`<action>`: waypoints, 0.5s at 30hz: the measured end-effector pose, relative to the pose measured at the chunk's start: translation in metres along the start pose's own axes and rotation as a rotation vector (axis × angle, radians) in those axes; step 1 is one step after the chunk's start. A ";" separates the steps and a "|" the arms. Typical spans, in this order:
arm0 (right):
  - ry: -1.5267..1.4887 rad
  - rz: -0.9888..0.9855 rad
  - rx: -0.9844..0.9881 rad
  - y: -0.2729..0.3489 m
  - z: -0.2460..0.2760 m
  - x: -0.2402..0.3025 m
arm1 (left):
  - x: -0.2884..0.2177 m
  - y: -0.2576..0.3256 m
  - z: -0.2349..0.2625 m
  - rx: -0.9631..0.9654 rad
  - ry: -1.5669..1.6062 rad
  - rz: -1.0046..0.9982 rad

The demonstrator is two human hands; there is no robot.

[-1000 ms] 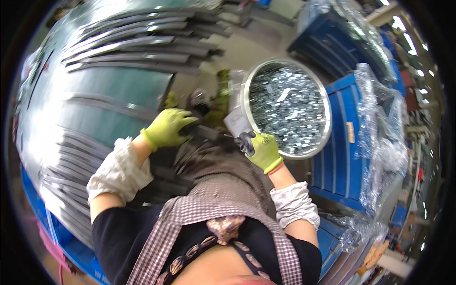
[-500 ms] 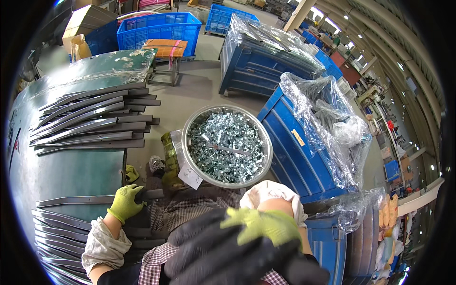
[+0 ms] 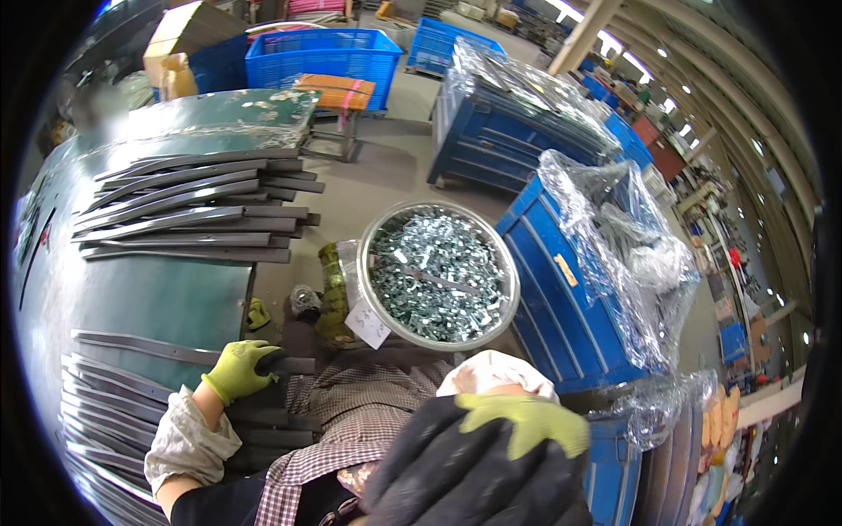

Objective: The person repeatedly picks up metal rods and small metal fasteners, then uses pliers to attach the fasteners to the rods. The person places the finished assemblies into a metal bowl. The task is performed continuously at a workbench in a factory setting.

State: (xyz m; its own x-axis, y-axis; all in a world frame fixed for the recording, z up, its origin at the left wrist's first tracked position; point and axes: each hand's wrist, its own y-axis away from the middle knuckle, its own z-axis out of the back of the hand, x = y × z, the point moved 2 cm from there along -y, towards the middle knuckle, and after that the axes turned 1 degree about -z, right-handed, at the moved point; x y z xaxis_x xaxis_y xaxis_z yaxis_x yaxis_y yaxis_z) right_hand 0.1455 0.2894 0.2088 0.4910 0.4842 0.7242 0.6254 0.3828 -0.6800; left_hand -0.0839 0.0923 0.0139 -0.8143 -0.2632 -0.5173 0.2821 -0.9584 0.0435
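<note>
My left hand [image 3: 241, 372], in a yellow-green glove with dark fingers, is closed around a dark flat metal strip [image 3: 145, 344] on the green table. The strip's end pokes out to the right of the hand. Close to the camera, my right hand [image 3: 487, 456] is raised in the same kind of glove, its black fingers large, extended side by side. Nothing shows in it, though the fingertips are partly hidden. A round metal basin [image 3: 366, 289] full of small shiny metal clips [image 3: 438, 263] stands ahead, with one dark strip lying across them.
Dark strips are piled on the green table [image 3: 175, 294], one stack [image 3: 202, 210] farther off and another [image 3: 114, 421] nearer. Blue metal bins [image 3: 544, 289] with clear plastic film stand right of the basin. Blue crates [image 3: 320, 66] and an orange-topped stool [image 3: 338, 92] are behind.
My right hand has shifted slightly right and its fingers have swung downward, closer together. My left hand stays on the strip. The whole view has shifted a little.
</note>
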 end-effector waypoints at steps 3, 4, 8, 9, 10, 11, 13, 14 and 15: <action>0.014 -0.010 -0.045 0.009 -0.002 0.005 | 0.004 -0.001 -0.007 -0.011 -0.044 -0.050; 0.035 -0.012 -0.068 0.010 -0.003 0.008 | 0.002 -0.007 -0.006 0.015 -0.066 -0.037; 0.098 -0.004 -0.102 0.008 0.003 0.008 | 0.010 0.005 -0.011 0.006 -0.098 -0.022; 0.119 0.013 -0.133 0.011 0.005 0.007 | 0.009 0.005 -0.010 -0.002 -0.107 -0.030; 0.150 0.014 -0.154 0.010 0.009 0.007 | 0.008 0.003 -0.008 0.029 -0.137 -0.031; 0.199 0.003 -0.214 0.011 0.010 0.006 | 0.011 0.002 -0.008 0.059 -0.168 -0.028; 0.326 -0.048 -0.356 0.010 0.020 0.006 | -0.002 -0.001 -0.002 0.025 -0.155 -0.076; 0.391 -0.084 -0.450 0.011 0.022 0.006 | -0.011 0.002 0.001 0.095 -0.123 -0.055; 0.459 -0.122 -0.540 0.010 0.026 0.005 | -0.018 0.004 0.003 0.150 -0.086 -0.041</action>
State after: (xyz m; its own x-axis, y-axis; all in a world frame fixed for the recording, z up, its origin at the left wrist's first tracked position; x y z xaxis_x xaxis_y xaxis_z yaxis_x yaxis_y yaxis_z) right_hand 0.1389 0.3160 0.2026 0.5298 0.0382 0.8472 0.8464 -0.0871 -0.5254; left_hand -0.0699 0.0931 0.0263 -0.8657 -0.2263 -0.4464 0.1747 -0.9725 0.1542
